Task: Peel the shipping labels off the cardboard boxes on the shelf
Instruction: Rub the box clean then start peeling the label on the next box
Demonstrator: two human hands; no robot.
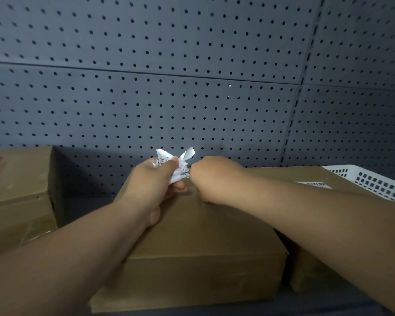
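Note:
A flat cardboard box (205, 242) lies in the middle of the shelf. My left hand (155, 179) hovers over its far edge and grips a crumpled white shipping label (179, 164). My right hand (211, 179) is curled into a fist right beside it, its fingertips at the label's right end; whether they pinch the paper is hidden. A second box (306, 176) behind my right forearm carries a white barcode label (315, 184) on its top. A third, taller box (16, 179) stands at the left.
A grey pegboard wall (192, 87) backs the shelf. A white perforated plastic basket (374, 181) sits at the far right. A gap of dark shelf (82, 201) lies between the left box and the middle one.

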